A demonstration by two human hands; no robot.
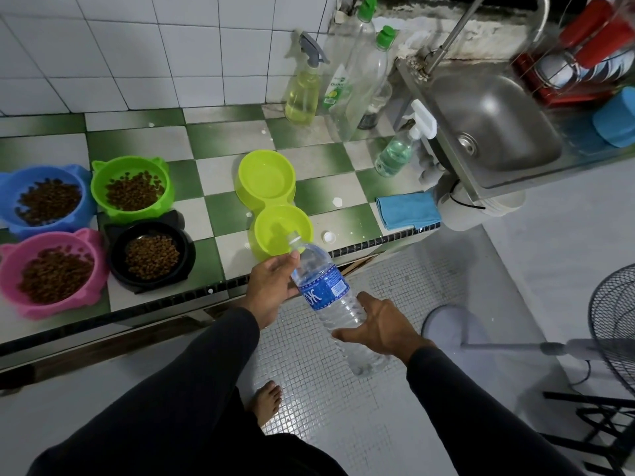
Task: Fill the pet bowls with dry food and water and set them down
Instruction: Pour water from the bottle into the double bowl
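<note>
Right hand [381, 329] grips water bottle [330, 297] low, left hand [271, 285] its shoulder; watering step; next, tip over double bowl [275, 204] just ahead.

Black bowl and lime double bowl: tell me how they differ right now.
The black bowl is a single dark dish holding brown dry food; the lime double bowl is bright yellow-green with two joined wells and no food in either. The black bowl sits untouched among the other filled bowls, while both hands hold the open water bottle tilted with its mouth over the lime bowl's near well. Both rest on the checkered counter.
</note>
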